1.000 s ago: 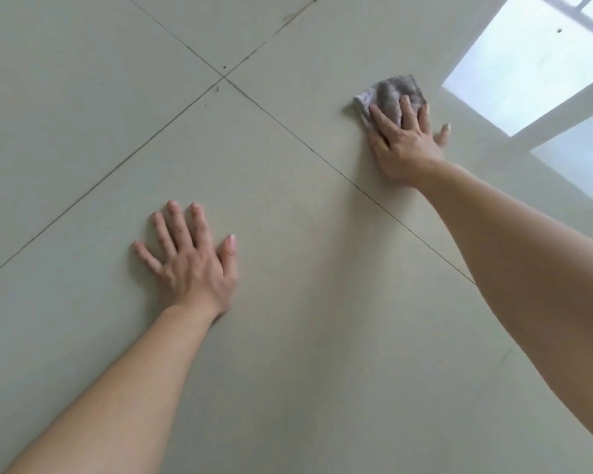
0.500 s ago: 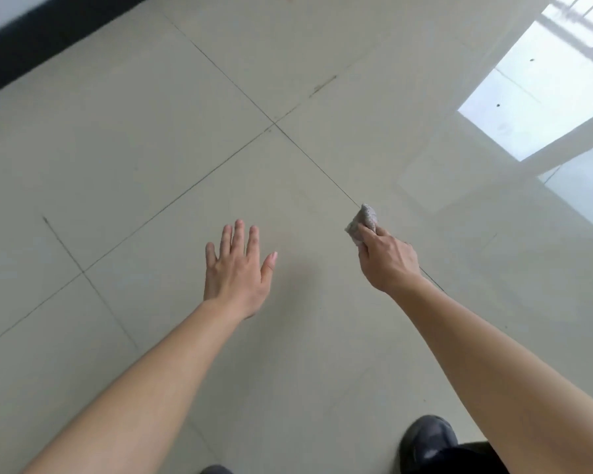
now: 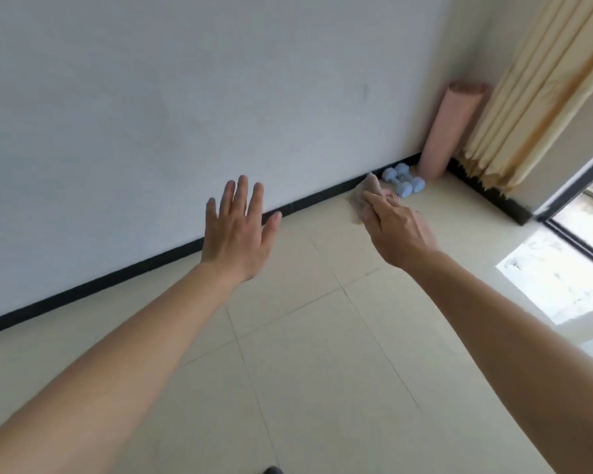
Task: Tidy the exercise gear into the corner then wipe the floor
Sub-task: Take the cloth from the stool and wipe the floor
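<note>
**Holding the cloth up, both arms stretched toward the corner**

Reaching forward, both my bare forearms run up from the bottom edge over the floor [image 3: 322,371], pale cream tile, smooth and faintly glossy, cut by thin grout lines. My left hand [image 3: 238,234] is raised with its back toward me, palm away, fingers straight and fanned apart, thumb out to the side; it grips nothing. My right hand [image 3: 396,230] sits a little farther out, knuckles up, fingers and thumb curled tight around a cleaning cloth [image 3: 365,196], a limp grey-brown rag bunched into a soft peak that sticks out past my index finger.

Beyond the cloth, a black skirting strip [image 3: 124,280] edges the matte white wall [image 3: 185,97]. In the far corner the exercise gear sits together: two light blue dumbbells [image 3: 404,183] with chunky faceted heads lie on the tile just beside the skirting, and next to them a rolled pink yoga mat [image 3: 451,128] stands upright, a smooth cylinder tilted against the wall. Pleated cream curtains [image 3: 534,97] hang just right of it, near a dark-framed glass door [image 3: 582,213].
</note>
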`<state>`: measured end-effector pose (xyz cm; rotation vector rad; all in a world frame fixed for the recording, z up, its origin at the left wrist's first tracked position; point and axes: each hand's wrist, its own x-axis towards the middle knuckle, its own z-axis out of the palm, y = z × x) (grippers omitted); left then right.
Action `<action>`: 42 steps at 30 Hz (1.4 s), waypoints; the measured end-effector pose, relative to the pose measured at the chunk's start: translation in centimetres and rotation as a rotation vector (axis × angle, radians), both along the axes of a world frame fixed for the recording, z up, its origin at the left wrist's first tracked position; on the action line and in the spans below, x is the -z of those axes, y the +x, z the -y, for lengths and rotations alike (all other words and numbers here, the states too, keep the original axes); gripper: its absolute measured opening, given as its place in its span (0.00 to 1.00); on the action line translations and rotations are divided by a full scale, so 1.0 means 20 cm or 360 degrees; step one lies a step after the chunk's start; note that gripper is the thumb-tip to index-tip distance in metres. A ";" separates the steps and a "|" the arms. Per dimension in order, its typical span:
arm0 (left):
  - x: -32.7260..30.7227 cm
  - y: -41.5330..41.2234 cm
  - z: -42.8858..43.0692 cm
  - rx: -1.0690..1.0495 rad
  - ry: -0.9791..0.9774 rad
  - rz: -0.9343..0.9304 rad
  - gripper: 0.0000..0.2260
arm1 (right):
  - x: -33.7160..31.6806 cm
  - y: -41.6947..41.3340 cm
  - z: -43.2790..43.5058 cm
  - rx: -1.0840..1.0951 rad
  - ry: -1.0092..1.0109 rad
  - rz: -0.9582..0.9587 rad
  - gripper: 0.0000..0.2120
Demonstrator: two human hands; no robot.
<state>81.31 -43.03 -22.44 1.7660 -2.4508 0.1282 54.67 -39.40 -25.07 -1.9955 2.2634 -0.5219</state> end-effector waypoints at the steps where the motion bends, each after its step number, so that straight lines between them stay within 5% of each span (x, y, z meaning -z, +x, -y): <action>1: -0.23 0.08 -0.03 -0.0048 -0.0081 -0.0045 0.31 | -0.23 0.06 0.00 -0.0035 -0.0085 0.0017 0.22; 7: -0.91 0.56 -0.47 -0.0462 -0.0470 -0.0293 0.29 | -0.97 0.47 -0.05 -0.0348 -0.0449 0.0076 0.24; 15: -0.79 1.14 -1.56 -0.1410 -0.0310 -0.0226 0.35 | -0.82 1.43 -0.42 -0.1191 -0.0495 0.0537 0.27; 26: -0.96 2.13 -3.17 -0.2326 -0.0452 0.0103 0.33 | -1.08 3.15 -1.64 -0.2377 -0.0539 0.0827 0.27; 34: -1.03 2.96 -3.96 -0.2671 -0.0475 0.0165 0.30 | -1.10 4.34 -2.45 -0.2761 -0.0539 0.0919 0.28; 42: -0.99 3.96 -4.05 -0.2645 -0.0541 0.0113 0.31 | -1.02 5.31 -2.61 -0.2846 -0.0576 0.0941 0.30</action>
